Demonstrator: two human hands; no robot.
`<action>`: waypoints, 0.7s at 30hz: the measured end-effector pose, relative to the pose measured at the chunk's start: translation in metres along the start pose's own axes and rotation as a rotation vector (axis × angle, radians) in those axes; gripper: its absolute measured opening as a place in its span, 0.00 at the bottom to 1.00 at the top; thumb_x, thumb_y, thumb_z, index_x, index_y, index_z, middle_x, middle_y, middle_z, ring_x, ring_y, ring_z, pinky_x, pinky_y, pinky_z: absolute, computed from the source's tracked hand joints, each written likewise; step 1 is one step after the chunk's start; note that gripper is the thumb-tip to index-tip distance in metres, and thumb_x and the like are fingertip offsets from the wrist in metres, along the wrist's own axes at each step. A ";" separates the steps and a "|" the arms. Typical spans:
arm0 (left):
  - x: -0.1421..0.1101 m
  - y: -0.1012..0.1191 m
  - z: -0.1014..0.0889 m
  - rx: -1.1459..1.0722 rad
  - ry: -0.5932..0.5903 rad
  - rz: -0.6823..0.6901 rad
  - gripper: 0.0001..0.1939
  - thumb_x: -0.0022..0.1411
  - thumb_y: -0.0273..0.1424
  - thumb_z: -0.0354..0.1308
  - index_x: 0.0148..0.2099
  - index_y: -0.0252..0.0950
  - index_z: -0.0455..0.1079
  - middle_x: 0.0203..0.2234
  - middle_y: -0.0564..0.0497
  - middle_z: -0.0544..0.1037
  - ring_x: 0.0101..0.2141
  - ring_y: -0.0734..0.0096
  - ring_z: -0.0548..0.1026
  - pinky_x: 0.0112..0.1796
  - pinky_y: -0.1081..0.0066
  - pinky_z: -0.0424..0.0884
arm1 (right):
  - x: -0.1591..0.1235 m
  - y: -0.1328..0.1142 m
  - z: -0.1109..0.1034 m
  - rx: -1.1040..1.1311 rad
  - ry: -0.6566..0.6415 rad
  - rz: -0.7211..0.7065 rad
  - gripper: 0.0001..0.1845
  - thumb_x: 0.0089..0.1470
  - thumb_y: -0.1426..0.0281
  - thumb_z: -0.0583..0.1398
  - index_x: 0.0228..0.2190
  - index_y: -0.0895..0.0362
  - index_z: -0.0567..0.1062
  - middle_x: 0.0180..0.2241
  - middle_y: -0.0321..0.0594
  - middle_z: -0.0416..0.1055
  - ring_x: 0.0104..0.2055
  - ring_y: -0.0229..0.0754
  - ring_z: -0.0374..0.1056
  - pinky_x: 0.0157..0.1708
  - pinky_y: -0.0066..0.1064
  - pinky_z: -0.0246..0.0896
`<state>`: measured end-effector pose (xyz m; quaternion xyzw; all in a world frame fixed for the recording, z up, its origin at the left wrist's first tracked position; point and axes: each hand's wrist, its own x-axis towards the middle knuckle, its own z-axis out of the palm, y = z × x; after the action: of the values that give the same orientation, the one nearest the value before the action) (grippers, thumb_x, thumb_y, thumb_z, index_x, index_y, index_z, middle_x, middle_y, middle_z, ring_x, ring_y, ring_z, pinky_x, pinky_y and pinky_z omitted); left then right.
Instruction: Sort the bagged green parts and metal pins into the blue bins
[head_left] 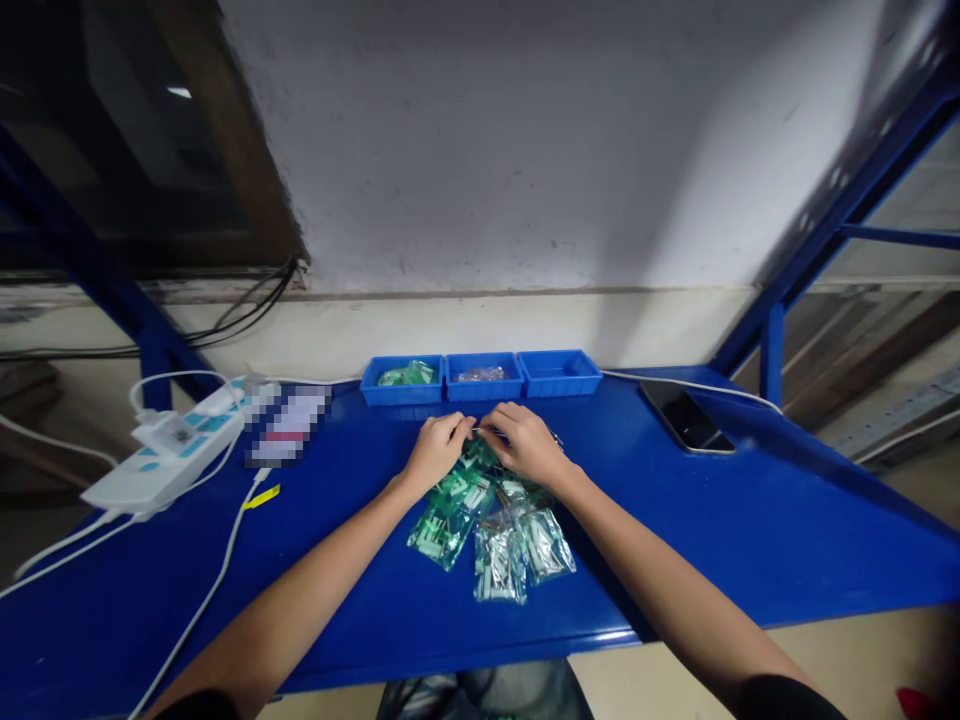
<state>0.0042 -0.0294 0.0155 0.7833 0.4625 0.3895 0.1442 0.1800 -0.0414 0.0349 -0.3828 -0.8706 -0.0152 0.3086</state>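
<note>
My left hand [439,446] and my right hand [522,440] meet over the middle of the blue table, fingertips nearly touching. Both are closed in a pinch around something small and thin between them, too small to name. Below and in front of them lie several clear plastic bags [500,562] holding white pieces. Others beside these, such as the green-tinted bag [441,532], hold white and green pieces. Part of the pile is hidden under my hands.
Behind my hands stand three blue bins: the left bin [401,393] holds greenish bags, the middle bin [484,389] small clear packets, and the right bin [559,385] shows nothing inside. A phone [686,418] lies right; a white power strip [165,450] with cables sits left.
</note>
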 end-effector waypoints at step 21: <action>-0.001 -0.002 -0.001 -0.146 0.058 -0.030 0.11 0.64 0.35 0.48 0.34 0.36 0.67 0.23 0.54 0.73 0.26 0.73 0.72 0.29 0.76 0.64 | -0.002 0.002 0.006 0.023 0.057 0.116 0.10 0.61 0.68 0.50 0.34 0.57 0.70 0.31 0.42 0.71 0.33 0.41 0.65 0.33 0.29 0.55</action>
<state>0.0024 -0.0289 0.0144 0.7521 0.4486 0.4423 0.1934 0.1792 -0.0395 0.0281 -0.4285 -0.8380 0.0017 0.3379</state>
